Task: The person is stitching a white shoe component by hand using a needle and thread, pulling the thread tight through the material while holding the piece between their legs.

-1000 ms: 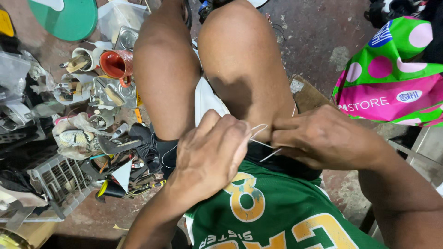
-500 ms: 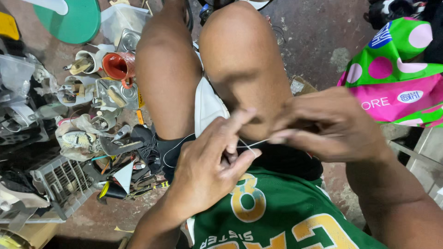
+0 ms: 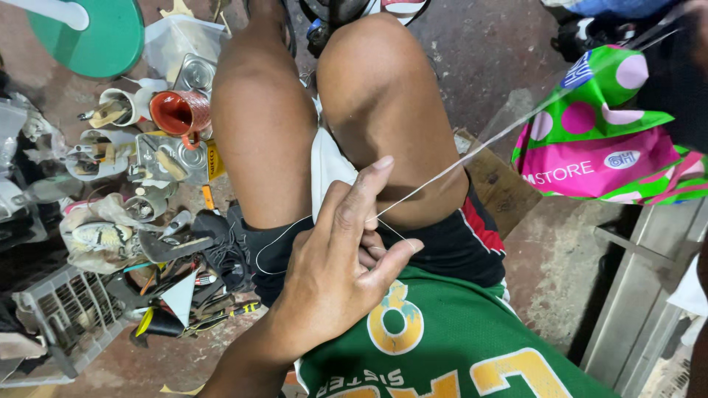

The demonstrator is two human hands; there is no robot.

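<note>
Here left hand pinches thin white thread, pulled taut; right hand unseen.

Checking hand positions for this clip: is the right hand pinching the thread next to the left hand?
No: only the left hand holds the white thread at the lap; the thread runs taut toward the upper right edge of the view.

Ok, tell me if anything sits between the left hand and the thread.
Nothing visible does: the left hand already pinches the white thread, which runs taut up and right over the knee. The right hand is out of view.
</note>
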